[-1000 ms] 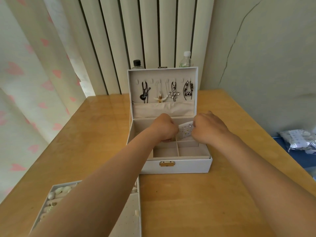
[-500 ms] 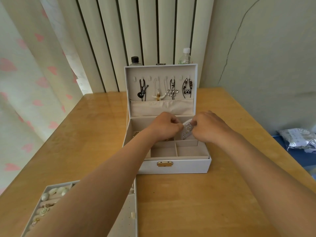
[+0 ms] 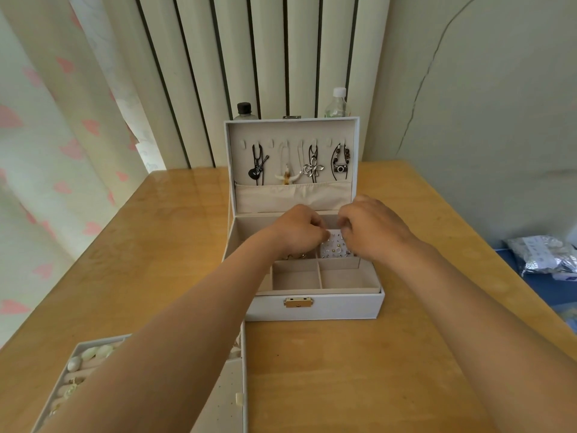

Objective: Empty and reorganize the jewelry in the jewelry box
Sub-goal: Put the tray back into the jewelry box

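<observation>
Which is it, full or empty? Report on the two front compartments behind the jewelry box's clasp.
Empty: both front compartments show only bare beige lining, no jewelry in either. The earring card is farther back.

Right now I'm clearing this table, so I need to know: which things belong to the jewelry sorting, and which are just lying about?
Part of the job: jewelry box; earring card, held by left hand and right hand; necklaces hung in the lid; ring tray set out on the table.
Lying about: black-capped bottle and white-capped bottle behind the lid; silvery packets at the right.
</observation>
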